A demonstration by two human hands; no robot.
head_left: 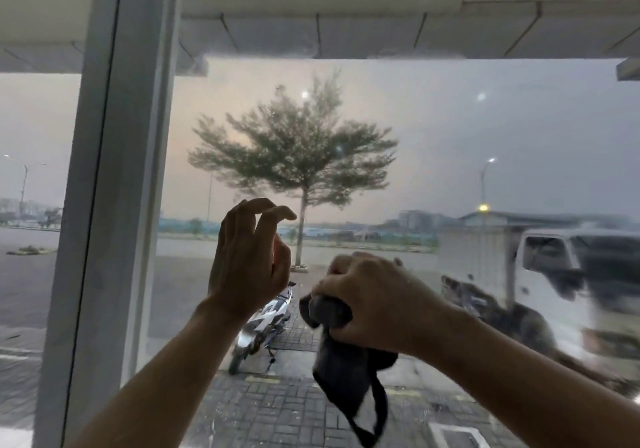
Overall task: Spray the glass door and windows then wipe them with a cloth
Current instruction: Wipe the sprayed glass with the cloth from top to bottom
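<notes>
Stands left of centre: tall pale metal window post (114, 205), large clear glass pane (450, 135) to its right. Before the pane, raised bare left hand (249, 260) near bare right hand (363, 302), apart. Hangs from the right hand: crumpled dark fabric cloth (346, 371). Behind the glass: white scooter (263, 323) between the hands, slim leafy tree (294, 156) farther back, white box truck (571, 274) at right.

The right hand (363, 295) hides part of the cloth (346, 378); the truck (554, 274) outside is blurred.
</notes>
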